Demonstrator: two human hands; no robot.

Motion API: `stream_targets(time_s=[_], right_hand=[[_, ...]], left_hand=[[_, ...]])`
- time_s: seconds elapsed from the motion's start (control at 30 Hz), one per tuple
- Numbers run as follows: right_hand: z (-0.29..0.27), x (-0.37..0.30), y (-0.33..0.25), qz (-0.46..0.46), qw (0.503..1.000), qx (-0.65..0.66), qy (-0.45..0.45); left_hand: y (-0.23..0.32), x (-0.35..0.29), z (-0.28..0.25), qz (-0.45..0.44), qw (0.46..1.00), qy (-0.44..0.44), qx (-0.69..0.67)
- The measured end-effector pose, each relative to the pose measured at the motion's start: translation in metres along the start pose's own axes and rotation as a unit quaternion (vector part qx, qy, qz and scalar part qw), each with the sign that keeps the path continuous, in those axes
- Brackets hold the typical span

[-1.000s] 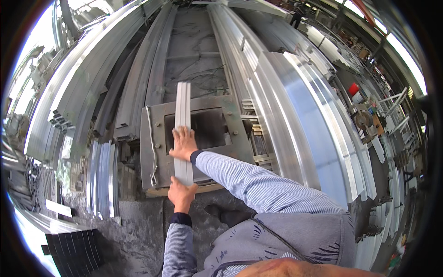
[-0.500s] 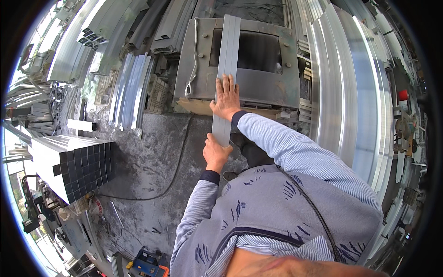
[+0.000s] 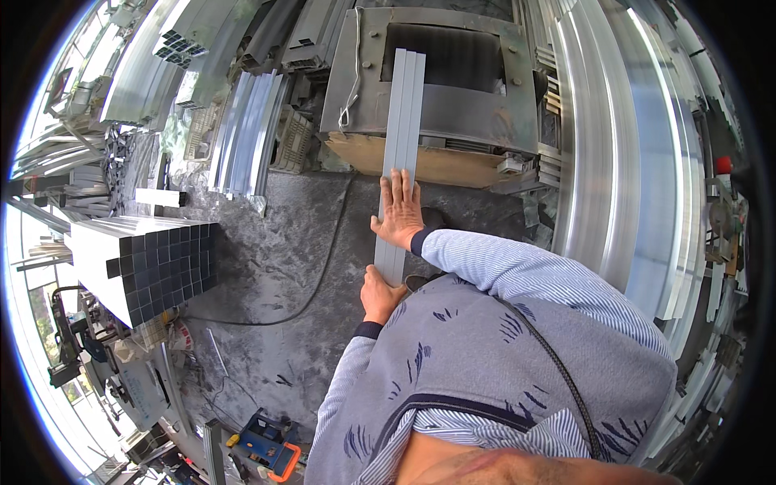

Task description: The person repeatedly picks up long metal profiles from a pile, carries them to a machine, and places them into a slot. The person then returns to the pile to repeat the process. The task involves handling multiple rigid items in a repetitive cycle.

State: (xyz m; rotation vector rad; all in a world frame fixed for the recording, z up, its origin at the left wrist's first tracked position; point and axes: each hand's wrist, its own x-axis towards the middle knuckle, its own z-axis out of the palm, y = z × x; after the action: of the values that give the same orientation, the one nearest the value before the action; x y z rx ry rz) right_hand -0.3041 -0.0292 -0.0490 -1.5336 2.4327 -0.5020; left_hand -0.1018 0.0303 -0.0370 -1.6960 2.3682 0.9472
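gripping the near end of a long grooved silver profile [image 3: 406,113], the left hand [image 3: 379,295] curls beside the grey vest [image 3: 517,347]. the right hand [image 3: 400,212] lies flat on the profile's face, fingers outstretched, not closed. the far end overlaps a grey metal stand [image 3: 473,113]; whether they touch is hard to tell.
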Motion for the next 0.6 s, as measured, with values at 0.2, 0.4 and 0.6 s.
stream_targets(time_s=[0.2, 0.4, 0.6], right_hand=[[-0.003, 0.004, 0.008, -0.021, 1.000, 0.015, -0.006], [-0.042, 0.148, 0.065, -0.018, 0.994, -0.011, 0.106], [-0.114, 0.318, 0.138, 0.015, 0.989, -0.069, 0.129]], left_hand=[[0.000, 0.003, 0.000, 0.023, 1.000, 0.005, -0.004], [0.092, 0.133, -0.028, 0.087, 0.995, 0.043, -0.015], [0.223, 0.265, -0.084, 0.126, 0.991, 0.036, 0.024]])
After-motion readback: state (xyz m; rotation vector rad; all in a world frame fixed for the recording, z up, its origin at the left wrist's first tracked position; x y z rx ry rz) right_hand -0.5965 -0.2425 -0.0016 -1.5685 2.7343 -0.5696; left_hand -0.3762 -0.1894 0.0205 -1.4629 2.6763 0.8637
